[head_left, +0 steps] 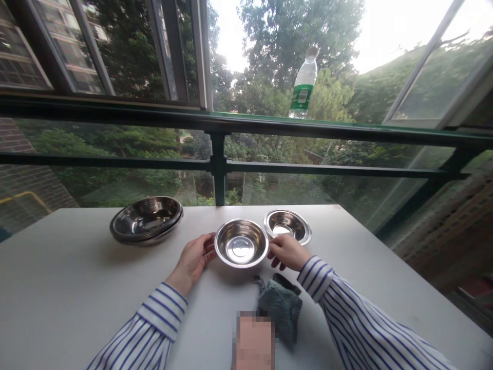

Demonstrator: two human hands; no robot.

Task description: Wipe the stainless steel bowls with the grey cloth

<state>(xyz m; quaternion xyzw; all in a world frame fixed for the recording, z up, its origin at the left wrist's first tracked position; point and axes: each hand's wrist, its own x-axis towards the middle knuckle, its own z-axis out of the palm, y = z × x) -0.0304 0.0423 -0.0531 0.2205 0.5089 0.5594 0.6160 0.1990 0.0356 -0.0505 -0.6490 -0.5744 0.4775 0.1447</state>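
Note:
A shiny stainless-steel bowl (242, 248) is between my two hands, its hollow inside facing me. My left hand (194, 258) has its fingers curved against the bowl's left side. On the opposite side, my right hand (288, 252) grips the bowl near its right rim, fingers bent under. Just behind my right hand stands a second steel bowl (306, 234), its near edge partly covered by that hand. A crumpled grey-green cloth (281, 303) lies on the table below the right hand, with a dark part at its top.
Several nested steel bowls (148, 221) stand at the left of the white table (77, 298). Beyond the table's far edge runs a dark green railing (254, 123) with glass. A plastic bottle (303, 90) with a green label stands at the railing. A pixelated patch hides the bottom middle.

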